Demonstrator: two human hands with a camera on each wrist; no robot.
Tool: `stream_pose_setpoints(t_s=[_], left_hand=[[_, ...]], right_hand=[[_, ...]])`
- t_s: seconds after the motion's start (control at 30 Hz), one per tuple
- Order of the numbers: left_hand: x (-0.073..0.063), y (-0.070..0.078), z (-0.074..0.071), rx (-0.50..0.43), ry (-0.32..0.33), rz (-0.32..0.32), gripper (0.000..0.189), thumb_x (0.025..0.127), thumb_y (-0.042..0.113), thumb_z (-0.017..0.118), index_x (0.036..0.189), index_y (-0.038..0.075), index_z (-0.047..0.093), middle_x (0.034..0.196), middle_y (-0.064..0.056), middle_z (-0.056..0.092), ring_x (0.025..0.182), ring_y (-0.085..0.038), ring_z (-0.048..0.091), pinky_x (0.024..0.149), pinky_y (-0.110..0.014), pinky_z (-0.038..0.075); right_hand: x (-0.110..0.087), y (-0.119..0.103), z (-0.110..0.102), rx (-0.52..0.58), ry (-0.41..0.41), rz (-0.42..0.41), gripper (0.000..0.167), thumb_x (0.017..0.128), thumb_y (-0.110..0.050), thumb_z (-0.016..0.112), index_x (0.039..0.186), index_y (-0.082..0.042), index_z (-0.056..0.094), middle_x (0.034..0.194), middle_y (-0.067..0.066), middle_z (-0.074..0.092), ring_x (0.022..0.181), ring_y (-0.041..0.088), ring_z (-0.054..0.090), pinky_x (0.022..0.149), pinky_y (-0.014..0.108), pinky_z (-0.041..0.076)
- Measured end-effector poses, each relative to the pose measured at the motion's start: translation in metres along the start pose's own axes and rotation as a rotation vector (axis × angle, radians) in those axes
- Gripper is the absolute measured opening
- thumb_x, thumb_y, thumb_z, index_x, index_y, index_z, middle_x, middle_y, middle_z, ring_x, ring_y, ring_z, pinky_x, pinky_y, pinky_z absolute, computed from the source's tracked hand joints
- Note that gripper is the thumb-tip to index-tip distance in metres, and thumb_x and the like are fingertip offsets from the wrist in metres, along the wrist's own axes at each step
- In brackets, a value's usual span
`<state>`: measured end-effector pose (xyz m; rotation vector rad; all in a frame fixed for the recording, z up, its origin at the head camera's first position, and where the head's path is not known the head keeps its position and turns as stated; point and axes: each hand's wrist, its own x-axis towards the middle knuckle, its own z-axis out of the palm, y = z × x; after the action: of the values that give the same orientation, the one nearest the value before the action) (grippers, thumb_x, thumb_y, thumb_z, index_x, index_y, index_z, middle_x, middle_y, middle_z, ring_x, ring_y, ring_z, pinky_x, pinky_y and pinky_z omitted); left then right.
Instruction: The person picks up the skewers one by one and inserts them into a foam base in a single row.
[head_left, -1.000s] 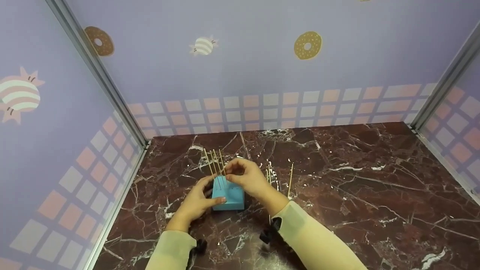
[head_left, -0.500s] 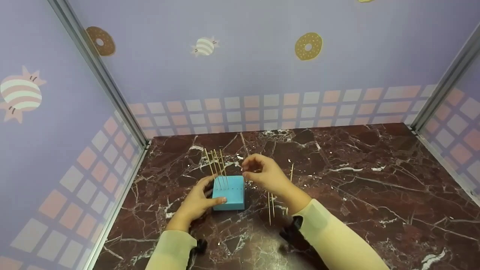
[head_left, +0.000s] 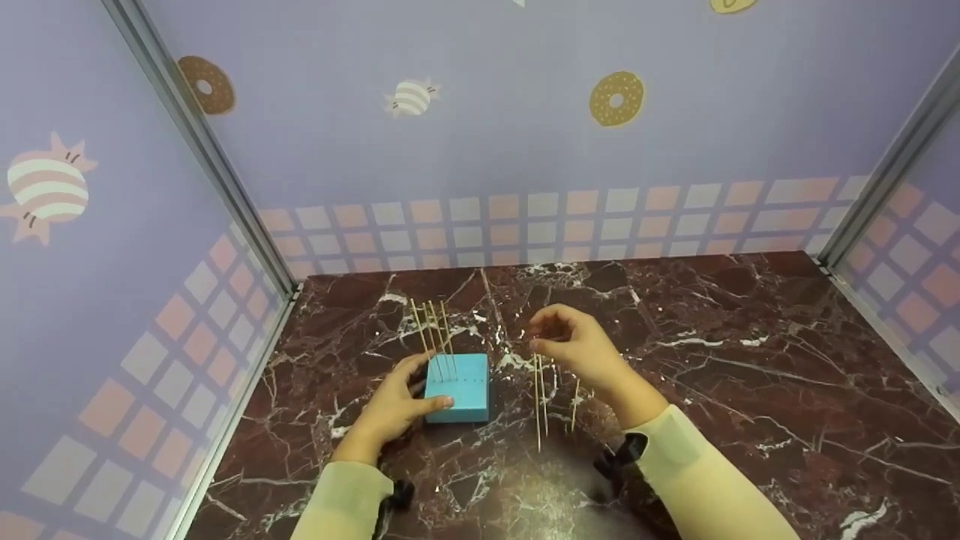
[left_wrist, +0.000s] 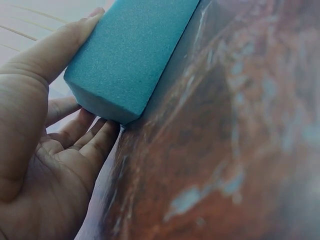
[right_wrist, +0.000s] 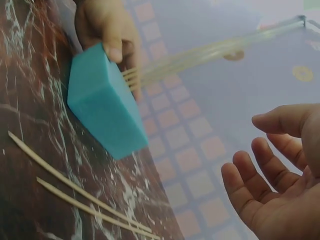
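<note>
A blue foam block (head_left: pixel 466 367) sits on the table with several thin bamboo skewers (head_left: pixel 421 330) standing in its left part. A row of small holes continues to the right of them along its top. My left hand (head_left: pixel 397 401) grips the block's left side, thumb over the top. In the left wrist view, the fingers (left_wrist: pixel 102 145) reach the lower edge of the block. My right hand (head_left: pixel 581 349) hovers right of the block, and in the right wrist view nothing lies between its loosely bent fingers (right_wrist: pixel 245 175). Loose skewers (head_left: pixel 538 412) lie on the table below it.
The dark red marble-patterned table (head_left: pixel 750 375) carries small white specks near the loose skewers. Lilac panels (head_left: pixel 510 135) with printed sweets and doughnuts close off the back and both sides.
My right hand has moved from the standing skewers rightward to above the loose ones, uncovering the block's holes. My left hand still holds the block in place.
</note>
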<state>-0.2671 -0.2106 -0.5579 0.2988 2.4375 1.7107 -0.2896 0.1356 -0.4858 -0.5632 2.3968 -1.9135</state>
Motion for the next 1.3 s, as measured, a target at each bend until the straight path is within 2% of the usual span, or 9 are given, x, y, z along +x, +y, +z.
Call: stream_pose_setpoints(t_s=[0.13, 0.23, 0.33, 0.47, 0.6, 0.73, 0.97, 1.1, 1.3], left_hand=[[0.001, 0.000, 0.000, 0.015, -0.003, 0.012, 0.105, 0.090, 0.027, 0.098, 0.175, 0.004, 0.042, 0.180, -0.026, 0.035, 0.162, -0.060, 0.042, 0.134, -0.064, 0.043], [0.001, -0.001, 0.000, 0.028, -0.006, 0.016, 0.106, 0.089, 0.030, 0.099, 0.175, 0.005, 0.042, 0.180, -0.025, 0.035, 0.162, -0.061, 0.042, 0.134, -0.065, 0.043], [0.001, -0.001, -0.001, 0.031, -0.006, 0.006, 0.106, 0.089, 0.032, 0.099, 0.174, 0.006, 0.043, 0.181, -0.024, 0.035, 0.162, -0.061, 0.041, 0.134, -0.065, 0.043], [-0.001, -0.001, 0.000, 0.036, -0.008, 0.012, 0.104, 0.091, 0.032, 0.098, 0.175, 0.006, 0.042, 0.181, -0.025, 0.034, 0.163, -0.060, 0.041, 0.134, -0.065, 0.043], [-0.001, 0.000, 0.000, 0.036, -0.011, 0.027, 0.102, 0.092, 0.030, 0.097, 0.175, 0.006, 0.042, 0.181, -0.025, 0.035, 0.164, -0.059, 0.040, 0.134, -0.065, 0.044], [0.000, 0.001, 0.000, 0.030, -0.005, 0.030, 0.100, 0.092, 0.028, 0.097, 0.174, 0.005, 0.043, 0.179, -0.025, 0.038, 0.163, -0.058, 0.042, 0.134, -0.065, 0.043], [0.000, -0.001, 0.000, 0.028, -0.005, 0.026, 0.102, 0.091, 0.028, 0.097, 0.174, 0.004, 0.043, 0.179, -0.026, 0.038, 0.162, -0.060, 0.043, 0.133, -0.065, 0.044], [0.000, -0.002, 0.000, 0.034, -0.010, 0.028, 0.103, 0.092, 0.030, 0.097, 0.175, 0.005, 0.042, 0.179, -0.026, 0.036, 0.162, -0.061, 0.042, 0.132, -0.064, 0.046], [0.001, -0.002, 0.000, 0.035, -0.007, 0.025, 0.102, 0.092, 0.029, 0.097, 0.175, 0.005, 0.042, 0.179, -0.025, 0.037, 0.163, -0.060, 0.041, 0.134, -0.065, 0.043]], right_hand=[[0.001, 0.008, -0.012, -0.019, -0.021, 0.045, 0.038, 0.096, 0.001, 0.079, 0.131, 0.010, 0.069, 0.119, 0.021, 0.073, 0.100, 0.017, 0.067, 0.084, 0.024, 0.062], [0.002, 0.013, -0.020, -0.053, -0.059, 0.109, 0.042, 0.095, -0.002, 0.081, 0.134, 0.008, 0.070, 0.116, 0.018, 0.074, 0.099, 0.017, 0.068, 0.082, 0.026, 0.064], [0.003, 0.018, -0.028, -0.123, -0.069, 0.138, 0.044, 0.095, -0.006, 0.082, 0.135, 0.008, 0.071, 0.119, 0.026, 0.077, 0.101, 0.018, 0.072, 0.084, 0.026, 0.064], [0.005, 0.023, -0.036, -0.188, -0.018, 0.181, 0.045, 0.095, -0.009, 0.084, 0.136, 0.007, 0.073, 0.129, 0.030, 0.075, 0.102, 0.018, 0.070, 0.084, 0.026, 0.061], [0.007, 0.027, -0.042, -0.212, 0.023, 0.250, 0.051, 0.096, -0.014, 0.086, 0.140, 0.008, 0.072, 0.136, 0.030, 0.072, 0.100, 0.021, 0.068, 0.086, 0.035, 0.063], [0.008, 0.032, -0.047, -0.247, 0.045, 0.268, 0.054, 0.096, -0.016, 0.086, 0.142, 0.010, 0.072, 0.141, 0.034, 0.072, 0.102, 0.024, 0.073, 0.088, 0.037, 0.066], [0.007, 0.039, -0.054, -0.293, 0.069, 0.290, 0.053, 0.099, -0.016, 0.085, 0.143, 0.011, 0.071, 0.142, 0.033, 0.074, 0.098, 0.029, 0.078, 0.080, 0.033, 0.066], [0.008, 0.045, -0.056, -0.292, 0.071, 0.305, 0.052, 0.099, -0.014, 0.084, 0.142, 0.013, 0.071, 0.141, 0.034, 0.074, 0.094, 0.025, 0.076, 0.076, 0.027, 0.063], [0.007, 0.054, -0.060, -0.334, 0.055, 0.364, 0.055, 0.097, -0.018, 0.086, 0.139, 0.015, 0.071, 0.134, 0.034, 0.075, 0.085, 0.021, 0.073, 0.069, 0.026, 0.060]])
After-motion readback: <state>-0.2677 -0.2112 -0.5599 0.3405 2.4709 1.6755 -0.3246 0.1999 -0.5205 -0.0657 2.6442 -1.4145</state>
